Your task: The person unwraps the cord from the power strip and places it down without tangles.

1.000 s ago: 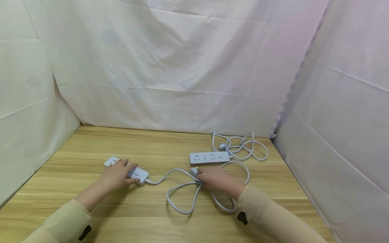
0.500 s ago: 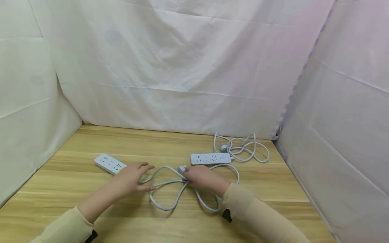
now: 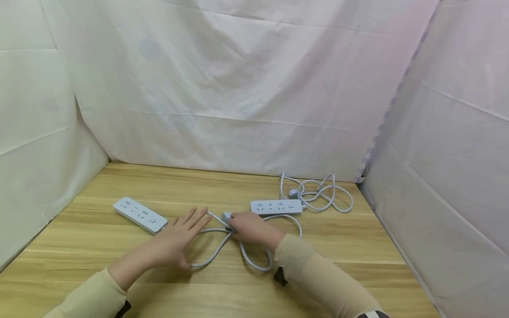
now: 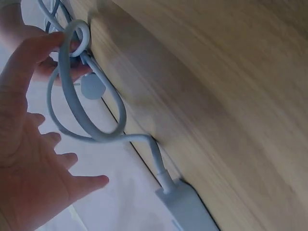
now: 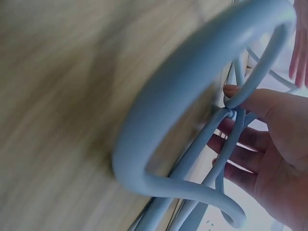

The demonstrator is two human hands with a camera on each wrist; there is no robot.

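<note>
My right hand [image 3: 254, 229] grips the bunched middle of a pale grey power cord [image 4: 71, 98], right beside its plug [image 3: 226, 216]. In the right wrist view the thumb and fingers close round the crossing strands, and a thick loop bulges out in front. My left hand [image 3: 172, 243] is spread over the cord's left loop, fingers straight and apart. Seen from the left wrist, its thumb overlaps the loop. The cord runs to a white power strip [image 3: 140, 214], which lies at an angle on the table beyond the left hand; the junction is partly hidden by that hand in the head view.
A second white power strip [image 3: 276, 206] lies just behind the right hand. Its loosely coiled cord and plug [image 3: 293, 193] are at the back right. White cloth [image 3: 222, 88] hangs behind and along both sides of the wooden table [image 3: 191, 291].
The left hand has left the power strip and moved right to the cord loop. My right hand has moved left with cord and plug. The strip sits slightly farther left.
</note>
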